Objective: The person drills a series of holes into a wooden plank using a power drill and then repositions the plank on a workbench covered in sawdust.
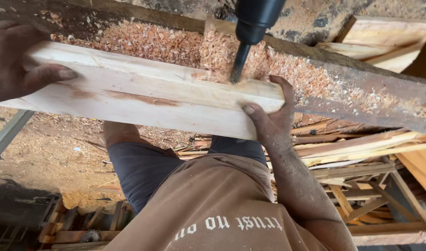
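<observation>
A pale wooden plank (143,95) lies across a dark machine bed (362,100) heaped with reddish shavings (176,46). A black drill chuck (257,18) comes down from above, and its dark bit (240,62) meets the plank's far edge near its right end. My left hand (15,60) grips the plank's left end, thumb lying on the top face. My right hand (271,116) clasps the right end, fingers wrapped over the end just right of the bit.
Below the plank are my blue shorts (143,172) and brown shirt (213,209). Several offcuts and slats (362,158) pile up at the right. Sawdust covers the ground (45,153) at the left. More pale boards (389,37) sit at the top right.
</observation>
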